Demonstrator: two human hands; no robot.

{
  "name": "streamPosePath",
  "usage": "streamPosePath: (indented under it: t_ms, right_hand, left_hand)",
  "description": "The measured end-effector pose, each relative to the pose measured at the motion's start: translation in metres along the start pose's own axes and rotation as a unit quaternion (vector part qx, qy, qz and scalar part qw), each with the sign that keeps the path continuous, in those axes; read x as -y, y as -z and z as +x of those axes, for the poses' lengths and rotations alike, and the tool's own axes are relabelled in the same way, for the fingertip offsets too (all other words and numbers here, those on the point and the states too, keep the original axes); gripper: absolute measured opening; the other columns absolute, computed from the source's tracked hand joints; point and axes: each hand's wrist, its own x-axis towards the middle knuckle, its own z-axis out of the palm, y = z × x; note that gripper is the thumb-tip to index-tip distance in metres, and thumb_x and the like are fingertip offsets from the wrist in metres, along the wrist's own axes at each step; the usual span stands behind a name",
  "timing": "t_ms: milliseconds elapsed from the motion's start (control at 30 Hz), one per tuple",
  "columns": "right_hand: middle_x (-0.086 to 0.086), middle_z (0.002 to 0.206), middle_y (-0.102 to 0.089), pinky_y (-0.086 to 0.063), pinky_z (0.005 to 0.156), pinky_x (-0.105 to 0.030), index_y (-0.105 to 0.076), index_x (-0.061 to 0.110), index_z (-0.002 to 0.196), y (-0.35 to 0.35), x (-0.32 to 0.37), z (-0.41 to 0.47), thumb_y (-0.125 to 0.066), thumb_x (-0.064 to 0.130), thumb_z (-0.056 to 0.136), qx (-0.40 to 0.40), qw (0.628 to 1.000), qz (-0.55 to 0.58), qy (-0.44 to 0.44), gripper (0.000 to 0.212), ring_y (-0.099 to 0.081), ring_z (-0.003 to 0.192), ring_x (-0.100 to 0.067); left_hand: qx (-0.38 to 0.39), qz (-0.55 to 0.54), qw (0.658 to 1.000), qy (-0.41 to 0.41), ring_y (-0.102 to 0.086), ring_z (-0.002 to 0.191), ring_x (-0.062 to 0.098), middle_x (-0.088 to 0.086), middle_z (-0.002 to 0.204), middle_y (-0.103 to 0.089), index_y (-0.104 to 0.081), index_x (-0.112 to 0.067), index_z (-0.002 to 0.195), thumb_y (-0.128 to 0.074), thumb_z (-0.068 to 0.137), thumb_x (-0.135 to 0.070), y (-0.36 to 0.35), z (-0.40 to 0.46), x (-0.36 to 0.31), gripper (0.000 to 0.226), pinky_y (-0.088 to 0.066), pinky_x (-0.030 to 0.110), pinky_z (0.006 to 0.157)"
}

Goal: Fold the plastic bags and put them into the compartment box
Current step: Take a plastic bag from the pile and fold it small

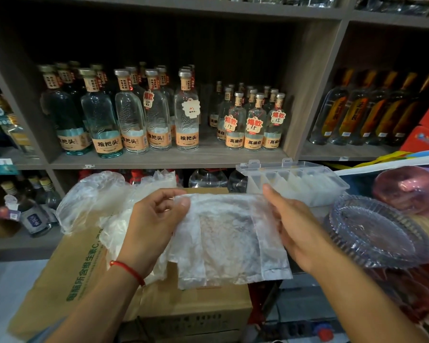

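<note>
Two hands, left and right, each grip clamped on a crinkled, translucent, partly folded plastic bag.

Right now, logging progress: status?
Left hand and right hand pinch plastic bag, partly folded. Compartment box open behind. Nothing blocking.

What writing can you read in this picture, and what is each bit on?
"粮把头": labels of the tall clear bottles.
"高粱白": labels of the small bottles.
"爆款 15": tags hung on the small bottles.
"爆款 25": tag on a tall bottle.
"含维生素C": green print on the cardboard box; the rest is unclear.
Neck labels and the amber bottles' labels: too small to read.
</note>
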Motion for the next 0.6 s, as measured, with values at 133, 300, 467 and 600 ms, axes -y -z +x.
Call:
streamPosePath:
  t_ms: [133,300,467,600]
  right_hand:
    - [-0.012,0.105,-0.079,-0.061,0.093,-0.038,-0.080,0.013,0.102,-0.014,-0.009,0.001,-0.074,0.040,0.096,-0.057,0.997,-0.026,0.035,0.029,-0.075,0.097,-0.016]
    - [-0.009,0.103,-0.080,-0.058,0.101,-0.053,-0.079,0.016,0.099,-0.020,-0.009,0.004,-0.073,0.034,0.098,-0.096,0.992,-0.025,0.071,0.019,-0.075,0.105,-0.030]
    - [-0.022,0.120,-0.071,-0.053,0.104,-0.052,-0.065,-0.005,0.119,-0.024,-0.010,0.002,-0.066,0.053,0.098,-0.074,0.994,-0.029,0.073,0.062,-0.038,0.128,-0.037]
    - [0.001,0.062,-0.065,-0.050,0.065,-0.036,-0.056,0.003,0.074,-0.032,-0.015,0.001,-0.052,0.046,0.106,-0.128,0.976,-0.110,0.138,0.053,-0.060,0.061,-0.022]
  left_hand:
    - [0.012,-0.006,1.000,0.025,-0.056,0.062,0.016,0.008,0.067,-0.060,-0.076,-0.015,0.090,-0.076,0.085,-0.039,-0.003,-0.004,0.000,0.025,-0.051,0.020,0.060]
    - [0.082,-0.096,0.978,0.165,-0.059,0.057,0.012,-0.004,0.059,-0.058,-0.064,-0.011,0.061,-0.053,0.098,-0.060,-0.011,-0.007,-0.006,0.062,-0.052,0.024,0.059]
    - [-0.009,-0.005,0.999,0.043,-0.038,0.068,0.024,0.007,0.075,-0.045,-0.046,0.012,0.083,-0.052,0.106,-0.043,-0.016,-0.010,0.002,0.060,-0.037,0.035,0.063]
    - [-0.049,0.076,0.995,-0.034,-0.029,0.051,0.009,-0.008,0.056,-0.032,-0.044,-0.005,0.072,-0.050,0.107,-0.037,-0.018,-0.012,0.001,0.048,-0.028,0.023,0.044]
